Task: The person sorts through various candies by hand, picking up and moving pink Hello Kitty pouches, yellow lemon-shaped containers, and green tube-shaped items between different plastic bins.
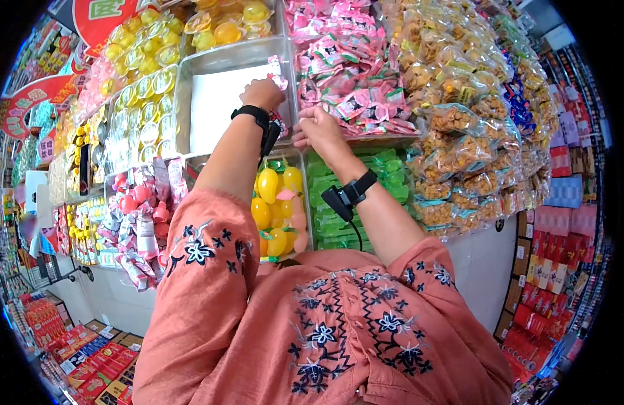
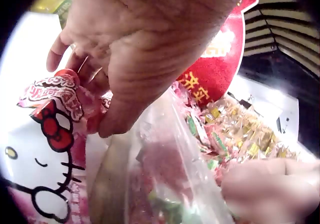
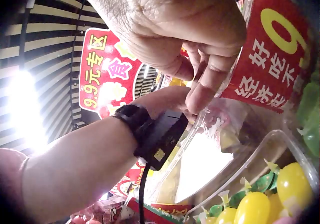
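In the head view my left hand (image 1: 263, 94) is inside a clear bin (image 1: 234, 52) with a white bottom, along its right wall. Its thumb and fingers pinch the top of a pink and white candy packet (image 2: 47, 159), printed with a cartoon cat wearing a red bow. Part of that packet is hidden behind the hand. My right hand (image 1: 320, 131) is over the near right corner of the same bin, fingers loosely bent. The right wrist view has its fingertips right at the clear rim (image 3: 202, 119), above a red price sign (image 3: 272, 48).
Pink candy packets (image 1: 352, 81) fill the bin to the right. Yellow mango-shaped jellies (image 1: 268, 185) and green packets (image 1: 325, 202) lie nearer. Bagged brown snacks (image 1: 453, 121) pile at the right, yellow jelly cups (image 1: 146, 108) at the left. Clear walls separate the bins.
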### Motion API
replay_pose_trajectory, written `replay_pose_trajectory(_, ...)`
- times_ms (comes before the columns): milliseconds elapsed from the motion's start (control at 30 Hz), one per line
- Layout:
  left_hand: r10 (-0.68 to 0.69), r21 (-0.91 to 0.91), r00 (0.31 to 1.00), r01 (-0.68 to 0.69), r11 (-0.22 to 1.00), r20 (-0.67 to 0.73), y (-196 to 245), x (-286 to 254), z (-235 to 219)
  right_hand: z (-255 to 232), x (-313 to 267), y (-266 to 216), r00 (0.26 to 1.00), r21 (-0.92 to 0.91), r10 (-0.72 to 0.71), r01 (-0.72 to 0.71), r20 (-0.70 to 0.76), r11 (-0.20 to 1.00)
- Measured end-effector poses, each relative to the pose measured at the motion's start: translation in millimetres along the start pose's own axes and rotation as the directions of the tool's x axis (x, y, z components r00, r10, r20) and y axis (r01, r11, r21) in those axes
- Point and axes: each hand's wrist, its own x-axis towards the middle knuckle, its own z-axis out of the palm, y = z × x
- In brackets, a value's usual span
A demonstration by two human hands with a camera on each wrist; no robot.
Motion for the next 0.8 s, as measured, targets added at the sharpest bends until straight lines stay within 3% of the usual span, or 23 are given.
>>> replay_pose_trajectory(100, 0.022, -0.167, 0.988, 0.003, 0.986, 0.151, -6, 24, 0, 1, 1, -1, 1.0, 0.004, 0.005, -0.005, -0.003, 1.0)
replay_pose_trajectory(200, 0.117, -0.221, 0.979, -0.078, 0.972, 0.17, -9, 36, 4, 2, 0, -2, 1.0, 0.002, 0.006, -0.006, -0.002, 1.0)
replay_pose_trajectory(400, 0.186, -0.012, 0.981, -0.187, 0.982, -0.052, -4, 18, 9, 2, -1, 0, 1.0, 0.032, -0.01, 0.011, -0.025, 0.999)
replay_pose_trajectory(500, 0.295, -0.014, 0.952, -0.294, 0.956, 0.085, -17, 54, 25, 2, 0, 0, 0.999, 0.025, -0.011, 0.012, -0.035, 1.0)
replay_pose_trajectory(567, 0.371, 0.048, 0.926, -0.375, 0.926, 0.073, -31, 95, 52, 3, 0, -1, 0.999, 0.016, -0.004, 0.005, -0.041, 1.0)
replay_pose_trajectory(700, 0.307, -0.044, 0.948, -0.305, 0.951, 0.082, -23, 58, 26, 1, -2, -4, 1.0, 0.004, 0.015, -0.015, -0.002, 1.0)
replay_pose_trajectory(767, 0.4, -0.096, 0.916, -0.395, 0.914, 0.036, -35, 68, 21, 0, 0, 0, 1.0, 0.017, 0.001, -0.001, 0.005, 1.0)
replay_pose_trajectory(800, 0.337, -0.141, 0.941, -0.334, 0.932, -0.005, -34, 55, 8, -1, 0, 0, 1.0, 0.018, 0.0, -0.001, 0.004, 1.0)
